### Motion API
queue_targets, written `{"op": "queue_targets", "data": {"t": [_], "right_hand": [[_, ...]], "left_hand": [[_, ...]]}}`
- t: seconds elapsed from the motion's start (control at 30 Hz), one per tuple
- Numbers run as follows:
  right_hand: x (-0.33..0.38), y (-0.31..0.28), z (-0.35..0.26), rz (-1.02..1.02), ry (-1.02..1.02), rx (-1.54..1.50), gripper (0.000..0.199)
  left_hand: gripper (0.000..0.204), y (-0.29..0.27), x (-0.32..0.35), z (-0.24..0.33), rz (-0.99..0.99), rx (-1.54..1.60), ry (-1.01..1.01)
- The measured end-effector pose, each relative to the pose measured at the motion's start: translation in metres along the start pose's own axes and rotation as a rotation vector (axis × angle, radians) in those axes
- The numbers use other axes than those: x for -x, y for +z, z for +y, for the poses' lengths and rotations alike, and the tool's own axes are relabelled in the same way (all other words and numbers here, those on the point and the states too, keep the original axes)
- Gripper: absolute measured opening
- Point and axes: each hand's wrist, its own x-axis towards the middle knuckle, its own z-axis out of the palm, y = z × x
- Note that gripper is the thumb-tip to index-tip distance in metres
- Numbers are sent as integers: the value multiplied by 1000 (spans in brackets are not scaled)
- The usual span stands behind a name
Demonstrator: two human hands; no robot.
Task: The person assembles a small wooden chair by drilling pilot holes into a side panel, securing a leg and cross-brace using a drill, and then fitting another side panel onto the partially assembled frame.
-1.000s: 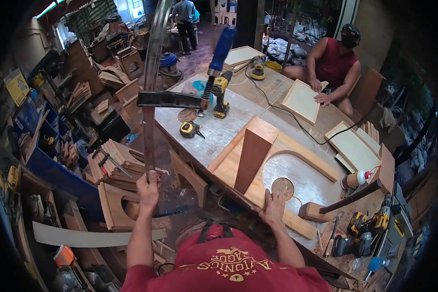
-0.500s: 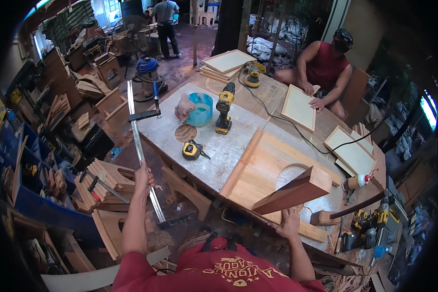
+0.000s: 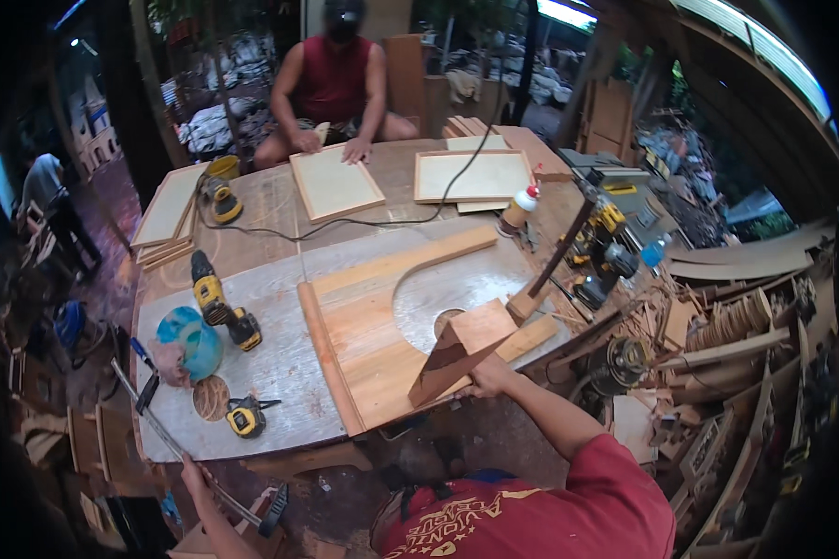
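My left hand (image 3: 193, 472) is closed round the metal bar of a long bar clamp (image 3: 226, 496), which slants along the table's left front edge. My right hand (image 3: 489, 375) grips the near edge of a wooden panel (image 3: 364, 312) with a large rounded cut-out. A thick wooden board (image 3: 457, 349) stands tilted up from the panel beside that hand and partly hides its fingers. Along the panel's left side runs a wooden strip (image 3: 331, 359). A yellow tape measure (image 3: 247, 416), a cordless drill (image 3: 224, 303) and a blue tub (image 3: 194, 340) with a cloth lie to the left.
Across the table (image 3: 270, 252) a person in a red sleeveless top handles a framed panel (image 3: 336, 182). More framed panels (image 3: 471, 175), a sander (image 3: 222, 200) with a trailing cord, a glue bottle (image 3: 519, 210) and power tools (image 3: 601, 228) lie around. Wood scraps (image 3: 718, 321) crowd the right.
The view has swung to the right. My left hand has brought the clamp closer to the table's left front edge. My right hand remains at the wooden panel beside the tilted board.
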Motion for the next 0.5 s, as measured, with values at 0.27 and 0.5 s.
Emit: {"op": "queue_targets", "data": {"t": [0.27, 0.5], "right_hand": [[-1, -14, -23, 34, 74, 166, 96], [5, -12, -31, 79, 37, 181, 108]], "left_hand": [[73, -4, -9, 1, -58, -305, 134], [85, -9, 50, 2, 239, -760, 446]]}}
